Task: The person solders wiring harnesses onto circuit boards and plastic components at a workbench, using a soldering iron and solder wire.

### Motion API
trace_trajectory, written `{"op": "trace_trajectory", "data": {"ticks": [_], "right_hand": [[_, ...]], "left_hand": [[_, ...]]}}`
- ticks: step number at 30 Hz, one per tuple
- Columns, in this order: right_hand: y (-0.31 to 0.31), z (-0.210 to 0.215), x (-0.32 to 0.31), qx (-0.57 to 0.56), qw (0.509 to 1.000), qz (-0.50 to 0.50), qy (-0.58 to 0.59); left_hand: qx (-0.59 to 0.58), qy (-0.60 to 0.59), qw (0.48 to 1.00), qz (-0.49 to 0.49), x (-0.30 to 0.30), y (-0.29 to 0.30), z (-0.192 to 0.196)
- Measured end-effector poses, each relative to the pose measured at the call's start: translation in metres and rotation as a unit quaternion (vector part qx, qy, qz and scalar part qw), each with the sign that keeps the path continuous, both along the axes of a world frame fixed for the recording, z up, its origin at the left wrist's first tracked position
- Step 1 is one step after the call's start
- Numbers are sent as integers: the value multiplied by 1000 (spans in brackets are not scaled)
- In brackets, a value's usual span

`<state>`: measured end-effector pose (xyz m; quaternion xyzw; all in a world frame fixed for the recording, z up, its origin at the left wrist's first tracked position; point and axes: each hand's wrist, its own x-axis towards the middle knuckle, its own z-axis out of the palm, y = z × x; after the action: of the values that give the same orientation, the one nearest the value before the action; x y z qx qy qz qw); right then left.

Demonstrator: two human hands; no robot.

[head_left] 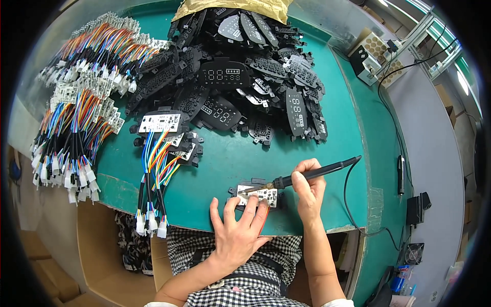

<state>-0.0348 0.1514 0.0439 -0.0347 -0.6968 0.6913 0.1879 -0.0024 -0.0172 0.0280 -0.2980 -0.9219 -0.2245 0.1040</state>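
Note:
My right hand (pixel 310 192) is closed around a black soldering iron (pixel 319 170), whose tip reaches down-left onto a white circuit board (pixel 251 195). That board sits on a black plastic housing near the table's front edge. My left hand (pixel 237 230) has its fingers spread, with fingertips pressing on the board's lower side. A red wire (pixel 265 219) runs down beside those fingers. Left of my hands lie a few white boards on black housings (pixel 160 123), their coloured wires (pixel 153 163) ending in white connectors (pixel 152 222) over the edge.
Black display housings (pixel 222 74) are heaped at the back of the green table (pixel 327 199). Bundles of wired boards (pixel 76 128) pile up at the left. The iron's cord (pixel 349 207) loops rightward. A black pen-like tool (pixel 400 175) and a small fan (pixel 414 253) are at the right.

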Motion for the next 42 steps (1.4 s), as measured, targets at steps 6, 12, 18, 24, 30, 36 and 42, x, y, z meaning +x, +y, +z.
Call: {"op": "trace_trajectory", "data": {"ticks": [6, 12, 18, 24, 30, 36, 42], "right_hand": [[-1, 1, 0, 3, 1000, 1, 7], [-2, 0, 0, 9, 1000, -3, 11], [-2, 0, 0, 9, 1000, -4, 16], [-1, -2, -1, 11, 1000, -5, 18], [-1, -1, 0, 10, 1000, -2, 15], [-1, -1, 1, 12, 1000, 1, 11], [-1, -1, 0, 18, 1000, -6, 18]], "left_hand": [[6, -3, 1000, 0, 0, 0, 0], [3, -1, 1000, 0, 1, 0, -1], [3, -2, 1000, 0, 1, 0, -1], [2, 4, 1000, 2, 0, 0, -1], [-6, 9, 1000, 3, 1, 0, 0], [-2, 4, 1000, 3, 1, 0, -1], [3, 3, 1000, 3, 1, 1, -1]]}}
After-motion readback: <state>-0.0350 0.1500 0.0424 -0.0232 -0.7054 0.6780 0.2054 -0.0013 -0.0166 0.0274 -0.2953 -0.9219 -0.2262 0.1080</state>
